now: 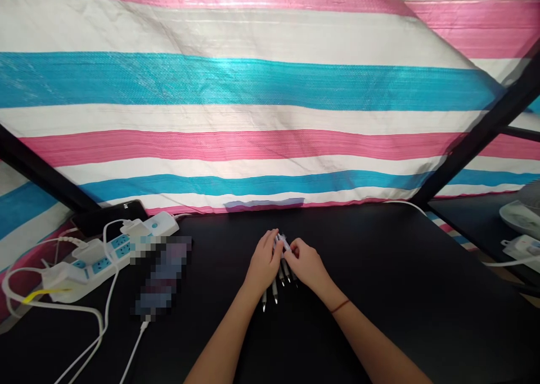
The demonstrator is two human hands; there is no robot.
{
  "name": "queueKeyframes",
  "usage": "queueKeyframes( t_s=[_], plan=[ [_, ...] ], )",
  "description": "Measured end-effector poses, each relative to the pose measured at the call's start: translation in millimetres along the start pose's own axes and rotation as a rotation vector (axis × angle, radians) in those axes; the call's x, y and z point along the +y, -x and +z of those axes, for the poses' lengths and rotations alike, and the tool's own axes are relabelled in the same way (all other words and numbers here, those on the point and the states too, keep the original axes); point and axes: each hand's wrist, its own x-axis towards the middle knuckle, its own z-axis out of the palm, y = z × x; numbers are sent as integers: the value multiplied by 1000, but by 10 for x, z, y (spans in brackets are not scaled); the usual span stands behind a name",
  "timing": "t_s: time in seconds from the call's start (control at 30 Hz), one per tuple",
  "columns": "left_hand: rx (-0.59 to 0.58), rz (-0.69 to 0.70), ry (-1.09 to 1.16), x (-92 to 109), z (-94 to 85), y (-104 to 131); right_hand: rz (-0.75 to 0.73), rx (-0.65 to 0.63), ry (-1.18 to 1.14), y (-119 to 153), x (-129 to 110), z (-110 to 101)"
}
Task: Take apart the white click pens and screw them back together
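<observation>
Several grey-white pens (275, 292) with silvery tips lie in a loose bunch on the black table, their tips toward me. My left hand (263, 263) is closed over the left side of the bunch, its thumb and fingertips on the upper end of a light-coloured pen (283, 241). From the right, my right hand (307, 265) pinches at this same pen with curled fingers. Both hands hide the upper parts of most pens, so I cannot tell exactly how many are gripped.
To the left, a white power strip (166, 224) holds plugs and cables. A blurred phone (162, 277) with a charging cable (134, 350) lies beside it. A black device (109, 218) sits behind. Striped sheeting (270, 86) hangs along the back of the black table (400, 294).
</observation>
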Motion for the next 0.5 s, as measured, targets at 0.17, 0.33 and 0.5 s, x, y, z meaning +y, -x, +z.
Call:
queueKeyframes(
  t_s=[0.17,0.33,0.5],
  plan=[
    [-57,87,-195,16,39,33,-35,97,130,-14,129,-125],
    [-91,107,-247,-2,36,30,-139,58,124,-5,99,-91],
    [-62,131,-264,1,0,9,-33,-227,-451,-79,129,1]
  ],
)
